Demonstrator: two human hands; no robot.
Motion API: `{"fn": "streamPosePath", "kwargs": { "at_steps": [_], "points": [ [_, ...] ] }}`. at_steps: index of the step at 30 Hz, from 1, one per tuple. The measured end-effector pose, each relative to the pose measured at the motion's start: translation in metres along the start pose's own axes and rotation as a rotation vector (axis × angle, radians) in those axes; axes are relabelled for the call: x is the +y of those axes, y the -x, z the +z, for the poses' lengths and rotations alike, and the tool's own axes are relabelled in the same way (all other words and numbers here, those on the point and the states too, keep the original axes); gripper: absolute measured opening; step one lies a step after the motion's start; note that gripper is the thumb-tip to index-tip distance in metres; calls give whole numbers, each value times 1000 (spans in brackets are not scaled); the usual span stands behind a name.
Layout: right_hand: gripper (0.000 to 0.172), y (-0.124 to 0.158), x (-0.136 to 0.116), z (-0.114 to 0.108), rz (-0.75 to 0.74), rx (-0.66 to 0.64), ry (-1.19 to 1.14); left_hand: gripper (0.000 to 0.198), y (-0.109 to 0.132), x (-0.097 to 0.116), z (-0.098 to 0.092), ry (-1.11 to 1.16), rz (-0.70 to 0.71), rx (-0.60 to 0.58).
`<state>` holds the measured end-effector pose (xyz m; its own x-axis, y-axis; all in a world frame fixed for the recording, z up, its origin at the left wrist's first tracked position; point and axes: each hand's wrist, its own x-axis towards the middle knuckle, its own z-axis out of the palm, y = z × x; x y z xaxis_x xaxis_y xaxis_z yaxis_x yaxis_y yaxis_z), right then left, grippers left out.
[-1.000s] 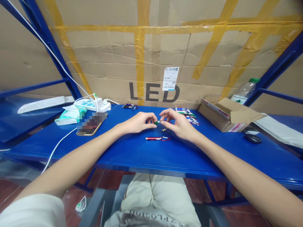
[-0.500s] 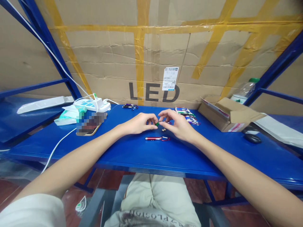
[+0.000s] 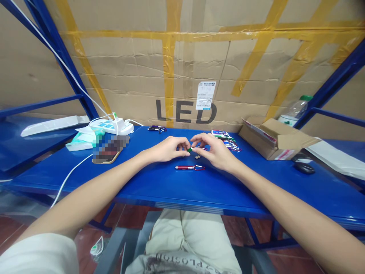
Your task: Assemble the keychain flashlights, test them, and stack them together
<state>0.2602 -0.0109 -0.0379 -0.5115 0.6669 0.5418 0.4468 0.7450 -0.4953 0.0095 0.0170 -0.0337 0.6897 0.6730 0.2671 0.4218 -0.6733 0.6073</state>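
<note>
My left hand (image 3: pixel 170 148) has thumb and fingers closed on a small green penlight part (image 3: pixel 189 150), mostly covered by the fingertips. Right beside it, my right hand (image 3: pixel 214 150) is pinched at the other end of the green part; what lies between its fingertips is too small to make out. Below the right fingers, a few small round button cells (image 3: pixel 197 156) lie on the table. A red penlight (image 3: pixel 185 168) with a carabiner clip rests crosswise in front of both hands.
Behind my right hand lie several coloured penlights (image 3: pixel 232 144); a few dark ones (image 3: pixel 156 128) are at the back. To the left are a phone (image 3: pixel 110 150), tissue pack (image 3: pixel 85 139) and power strip (image 3: pixel 124 128). An open cardboard box (image 3: pixel 273 139) and a mouse (image 3: pixel 303 168) stand right on the blue table (image 3: pixel 159 186).
</note>
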Motion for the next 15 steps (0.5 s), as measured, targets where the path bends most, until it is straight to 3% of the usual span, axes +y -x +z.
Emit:
{"fn": "streamPosePath", "kwargs": {
  "at_steps": [8,15],
  "points": [
    [18,1,1,-2,-4,1,10,24,0,-3,-1,0,12,0],
    [14,-1,7,-5,8,81,79,24,-1,-9,-2,33,66,4]
  ]
}}
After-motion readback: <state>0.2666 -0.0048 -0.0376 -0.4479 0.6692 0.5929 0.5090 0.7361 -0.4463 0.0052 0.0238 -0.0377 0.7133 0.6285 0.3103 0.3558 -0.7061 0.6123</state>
